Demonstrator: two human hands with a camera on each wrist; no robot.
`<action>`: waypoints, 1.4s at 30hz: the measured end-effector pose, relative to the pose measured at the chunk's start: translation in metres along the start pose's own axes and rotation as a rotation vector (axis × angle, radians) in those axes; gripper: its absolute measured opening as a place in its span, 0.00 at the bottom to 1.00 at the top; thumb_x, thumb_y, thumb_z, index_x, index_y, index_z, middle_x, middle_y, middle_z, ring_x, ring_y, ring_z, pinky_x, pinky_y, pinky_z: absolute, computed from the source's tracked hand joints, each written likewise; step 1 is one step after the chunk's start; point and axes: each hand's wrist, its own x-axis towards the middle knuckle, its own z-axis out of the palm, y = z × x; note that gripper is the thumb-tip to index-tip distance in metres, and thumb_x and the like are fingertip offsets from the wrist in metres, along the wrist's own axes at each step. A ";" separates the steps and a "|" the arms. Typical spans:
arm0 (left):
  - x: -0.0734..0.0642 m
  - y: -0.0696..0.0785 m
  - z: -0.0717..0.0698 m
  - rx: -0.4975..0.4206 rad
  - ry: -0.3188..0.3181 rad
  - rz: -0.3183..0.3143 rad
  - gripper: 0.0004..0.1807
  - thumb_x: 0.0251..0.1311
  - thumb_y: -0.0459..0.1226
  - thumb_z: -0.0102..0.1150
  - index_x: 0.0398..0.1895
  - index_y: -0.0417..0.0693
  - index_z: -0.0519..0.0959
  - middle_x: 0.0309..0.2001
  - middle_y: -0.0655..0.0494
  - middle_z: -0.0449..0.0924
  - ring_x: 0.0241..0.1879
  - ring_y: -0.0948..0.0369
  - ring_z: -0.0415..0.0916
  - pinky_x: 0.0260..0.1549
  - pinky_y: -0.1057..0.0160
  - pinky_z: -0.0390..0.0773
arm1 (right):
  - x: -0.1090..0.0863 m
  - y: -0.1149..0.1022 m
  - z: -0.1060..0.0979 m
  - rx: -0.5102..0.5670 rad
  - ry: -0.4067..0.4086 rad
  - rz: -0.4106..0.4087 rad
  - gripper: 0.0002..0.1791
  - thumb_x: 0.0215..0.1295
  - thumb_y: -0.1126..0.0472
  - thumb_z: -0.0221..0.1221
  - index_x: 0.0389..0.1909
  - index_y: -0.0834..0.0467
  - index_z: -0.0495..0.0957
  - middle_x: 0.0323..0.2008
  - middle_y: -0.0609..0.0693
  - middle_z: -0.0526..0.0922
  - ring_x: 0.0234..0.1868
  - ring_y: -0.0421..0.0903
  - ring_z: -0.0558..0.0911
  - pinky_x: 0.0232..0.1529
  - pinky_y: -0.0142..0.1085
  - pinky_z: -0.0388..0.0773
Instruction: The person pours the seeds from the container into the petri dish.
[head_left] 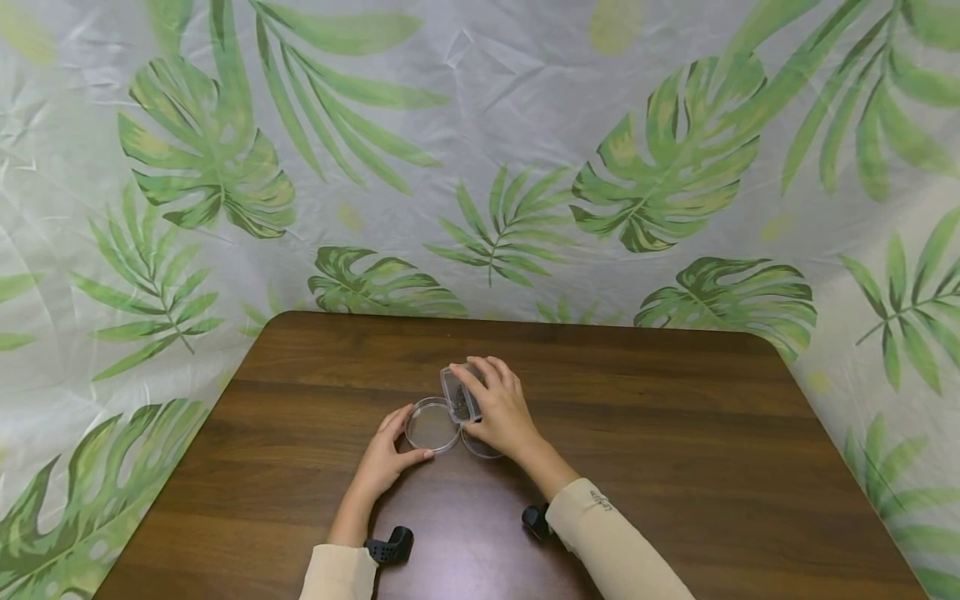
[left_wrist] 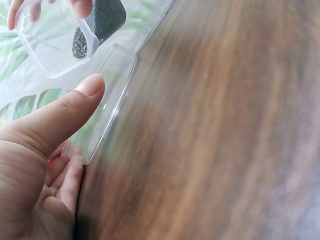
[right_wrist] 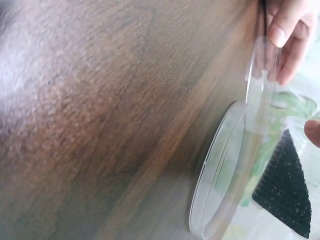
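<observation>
My left hand holds a clear petri dish flat on the table, thumb on the near side and fingers round the far left edge. Above its right rim, my right hand grips a small clear plastic box from the right, tilted toward the dish. Dark grains lie heaped inside the box toward its mouth, as the left wrist view shows. A second clear round dish sits right beside the first, partly hidden under my right hand in the head view.
The brown wooden table has rounded far corners. Behind it hangs a pale cloth printed with green leaves. A black wrist camera is on the left wrist and another black camera on the right.
</observation>
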 end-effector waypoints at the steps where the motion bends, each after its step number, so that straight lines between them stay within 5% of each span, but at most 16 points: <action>1: 0.000 0.000 0.000 0.001 0.000 0.000 0.45 0.40 0.38 0.71 0.64 0.40 0.60 0.62 0.43 0.58 0.58 0.45 0.61 0.56 0.52 0.62 | 0.000 0.000 0.000 -0.005 0.004 -0.007 0.53 0.32 0.55 0.75 0.65 0.44 0.59 0.61 0.51 0.59 0.62 0.54 0.53 0.56 0.53 0.57; 42: 0.000 -0.001 0.000 -0.005 -0.006 -0.008 0.46 0.40 0.38 0.71 0.65 0.40 0.60 0.62 0.44 0.58 0.58 0.46 0.61 0.55 0.51 0.62 | 0.002 -0.004 0.003 -0.056 0.038 -0.087 0.53 0.32 0.55 0.75 0.64 0.47 0.60 0.61 0.53 0.59 0.61 0.56 0.56 0.53 0.52 0.59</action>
